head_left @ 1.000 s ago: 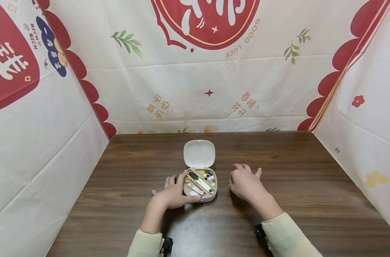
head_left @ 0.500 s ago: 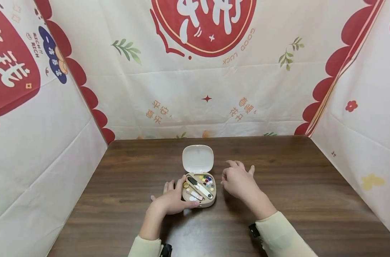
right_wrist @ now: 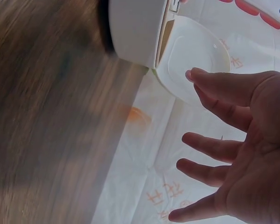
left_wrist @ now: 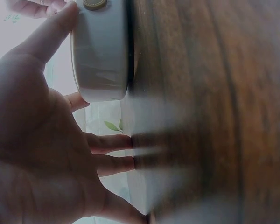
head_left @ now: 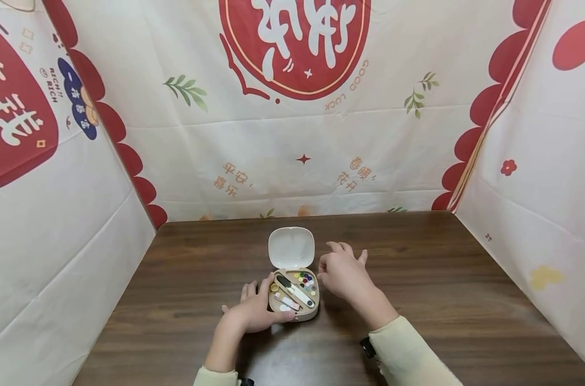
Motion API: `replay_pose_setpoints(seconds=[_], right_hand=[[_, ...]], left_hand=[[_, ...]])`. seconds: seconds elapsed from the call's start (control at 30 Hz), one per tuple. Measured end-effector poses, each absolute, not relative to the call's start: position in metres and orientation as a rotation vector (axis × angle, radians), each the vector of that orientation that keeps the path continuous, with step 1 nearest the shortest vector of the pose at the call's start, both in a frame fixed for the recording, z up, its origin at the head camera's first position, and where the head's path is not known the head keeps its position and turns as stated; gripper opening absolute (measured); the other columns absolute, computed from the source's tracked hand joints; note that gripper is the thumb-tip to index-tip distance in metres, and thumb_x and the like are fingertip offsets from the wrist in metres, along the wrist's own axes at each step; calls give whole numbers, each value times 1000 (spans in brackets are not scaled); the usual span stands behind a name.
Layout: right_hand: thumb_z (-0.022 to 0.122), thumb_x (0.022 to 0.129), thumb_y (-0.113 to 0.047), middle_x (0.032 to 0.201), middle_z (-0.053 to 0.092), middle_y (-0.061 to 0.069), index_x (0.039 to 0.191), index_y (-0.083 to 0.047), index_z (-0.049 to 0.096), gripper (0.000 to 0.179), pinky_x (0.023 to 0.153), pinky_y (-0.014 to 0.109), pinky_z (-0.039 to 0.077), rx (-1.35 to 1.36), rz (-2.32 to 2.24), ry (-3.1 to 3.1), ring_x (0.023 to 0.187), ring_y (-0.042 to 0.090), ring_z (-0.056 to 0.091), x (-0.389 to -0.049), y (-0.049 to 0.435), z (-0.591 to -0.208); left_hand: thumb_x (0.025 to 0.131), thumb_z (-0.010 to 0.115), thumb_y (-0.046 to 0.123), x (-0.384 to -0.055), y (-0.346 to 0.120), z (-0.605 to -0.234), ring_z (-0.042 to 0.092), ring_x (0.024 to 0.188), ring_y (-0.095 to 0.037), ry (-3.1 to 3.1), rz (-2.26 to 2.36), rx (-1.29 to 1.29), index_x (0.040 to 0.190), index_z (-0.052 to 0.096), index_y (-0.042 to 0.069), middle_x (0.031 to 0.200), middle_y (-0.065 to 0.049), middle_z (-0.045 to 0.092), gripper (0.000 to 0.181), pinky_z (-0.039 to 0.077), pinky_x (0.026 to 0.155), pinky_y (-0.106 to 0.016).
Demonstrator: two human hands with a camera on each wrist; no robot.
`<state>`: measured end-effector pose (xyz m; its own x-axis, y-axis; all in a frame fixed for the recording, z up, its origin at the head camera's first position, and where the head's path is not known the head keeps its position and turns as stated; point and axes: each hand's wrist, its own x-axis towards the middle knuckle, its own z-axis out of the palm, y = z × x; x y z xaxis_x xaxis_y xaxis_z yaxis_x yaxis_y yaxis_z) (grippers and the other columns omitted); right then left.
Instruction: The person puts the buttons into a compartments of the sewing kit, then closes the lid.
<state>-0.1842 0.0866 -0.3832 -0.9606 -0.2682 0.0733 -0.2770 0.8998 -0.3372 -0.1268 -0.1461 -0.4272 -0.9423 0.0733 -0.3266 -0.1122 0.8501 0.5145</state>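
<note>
A small sewing kit (head_left: 292,317) stands on the table with its white lid (head_left: 291,247) raised at the back. Inside are coloured buttons (head_left: 306,280), white-handled thread snips (head_left: 294,292) and other small items. My left hand (head_left: 251,312) holds the kit's near left corner. Its thumb lies at the front edge by the gold-coloured latch button (left_wrist: 94,3), and the index finger touches the side; the other fingers reach down to the tabletop. Just right of the kit hovers my right hand (head_left: 344,273), thumb and index tips together, other fingers spread. Whether something tiny is between them is not visible.
The brown wooden table (head_left: 418,279) extends around the kit on all sides. Printed white cloth (head_left: 273,134) hangs behind it and along both sides.
My right hand has moved left, closer to the kit. My left hand keeps its hold on the kit. The head view has tilted up and shifted slightly right.
</note>
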Motion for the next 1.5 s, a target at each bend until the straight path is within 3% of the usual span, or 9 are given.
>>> replay_pose_setpoints(seconds=[0.4, 0.9, 1.17, 1.5], right_hand=[[82, 88, -19, 156, 56, 20, 62, -24, 62, 33, 111, 94, 13, 411, 657, -3016, 151, 49, 41, -192, 59, -392], [84, 86, -21, 153, 59, 21, 64, -23, 64, 30, 110, 93, 16, 287, 787, -3064, 149, 49, 44, -204, 44, -417], [87, 86, -26, 138, 66, 17, 64, -23, 65, 31, 109, 93, 20, 260, 805, -3058, 143, 48, 48, -206, 41, -424], [86, 87, -28, 142, 65, 17, 65, -23, 69, 29, 110, 93, 18, 232, 836, -3072, 143, 48, 47, -207, 38, -422]], left_hand=[[81, 77, 76, -124, -154, -429, 19, 163, -50, 2687, 774, -45, 170, 19, 36, 172, -27, 27, 113, 13, 102, -98], [82, 77, 75, -123, -151, -428, 20, 162, -52, 2694, 789, -23, 170, 21, 32, 171, -29, 27, 113, 12, 101, -99], [82, 76, 75, -126, -148, -428, 18, 163, -51, 2683, 790, -8, 170, 20, 32, 172, -29, 26, 113, 11, 101, -99], [83, 75, 75, -126, -146, -427, 18, 163, -50, 2678, 790, -7, 170, 20, 30, 172, -29, 25, 113, 12, 103, -98]])
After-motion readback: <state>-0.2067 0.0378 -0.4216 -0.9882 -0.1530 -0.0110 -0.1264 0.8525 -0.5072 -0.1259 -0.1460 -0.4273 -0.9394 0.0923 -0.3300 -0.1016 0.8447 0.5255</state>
